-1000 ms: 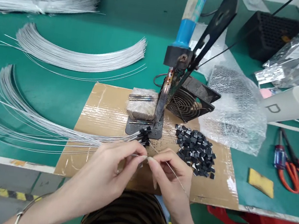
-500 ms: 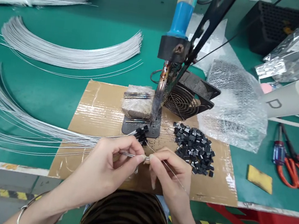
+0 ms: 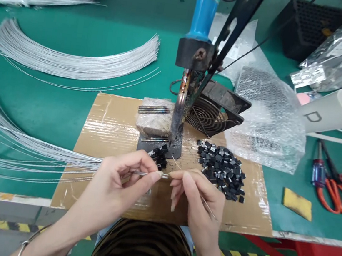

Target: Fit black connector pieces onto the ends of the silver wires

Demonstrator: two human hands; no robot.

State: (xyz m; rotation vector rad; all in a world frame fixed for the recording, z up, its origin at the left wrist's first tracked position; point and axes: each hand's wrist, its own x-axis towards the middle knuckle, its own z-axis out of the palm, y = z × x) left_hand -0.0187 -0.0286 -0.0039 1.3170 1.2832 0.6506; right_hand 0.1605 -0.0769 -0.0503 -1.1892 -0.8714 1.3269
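Note:
My left hand (image 3: 126,183) is closed, with thumb and forefinger pinching a thin grey wire (image 3: 141,173); a small silvery end (image 3: 165,176) pokes out past the thumb. Facing it, my right hand (image 3: 201,195) is closed round a fine strand of solder wire (image 3: 209,206), which runs across the palm and sticks out above the fingers. The right fingertips are close to the silvery end; whether they touch it I cannot tell. Just behind the hands, a soldering iron (image 3: 179,104) points down from its stand, above a dark plate (image 3: 174,147). Black connectors (image 3: 158,155) cluster beside that plate.
A pile of small black connectors (image 3: 222,168) lies on the cardboard (image 3: 96,122), right of my hands. Bundles of grey wires (image 3: 72,66) spread leftward. A fan (image 3: 213,112) stands behind; bubble wrap (image 3: 269,120), a yellow sponge (image 3: 297,204) and orange-handled scissors (image 3: 335,196) are rightward.
The right thumb has drawn back from the silvery end, which now shows more between the hands. My left hand has shifted slightly left with the wire. The camera view has moved a little.

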